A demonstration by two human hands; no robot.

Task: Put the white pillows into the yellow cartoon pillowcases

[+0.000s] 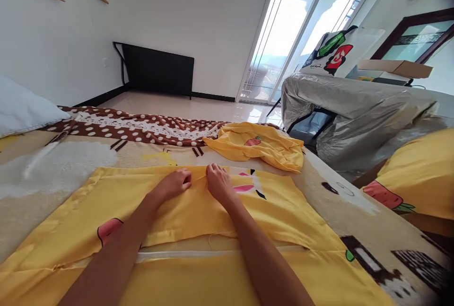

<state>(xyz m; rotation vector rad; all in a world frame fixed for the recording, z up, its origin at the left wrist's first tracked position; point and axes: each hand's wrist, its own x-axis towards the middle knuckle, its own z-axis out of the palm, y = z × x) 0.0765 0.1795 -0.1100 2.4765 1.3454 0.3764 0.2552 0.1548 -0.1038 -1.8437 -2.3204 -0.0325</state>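
Observation:
A large yellow printed cover (pixel 283 211) lies spread flat over the bed in front of me, with a white zipper strip showing near my forearms. Both my arms reach forward to its far edge. My left hand (pixel 176 184) and my right hand (pixel 218 183) sit side by side there, fingers curled and pinching the fabric's folded edge between them. A second, crumpled yellow pillowcase (pixel 258 147) with a carrot print lies just beyond my right hand.
A brown polka-dot blanket (pixel 142 128) lies along the bed's far side and a white pillow (pixel 21 107) at the left. A yellow pillow (pixel 418 178) sits at the right edge. Beyond it stands furniture under a silver cover (pixel 354 102). Glass doors are behind.

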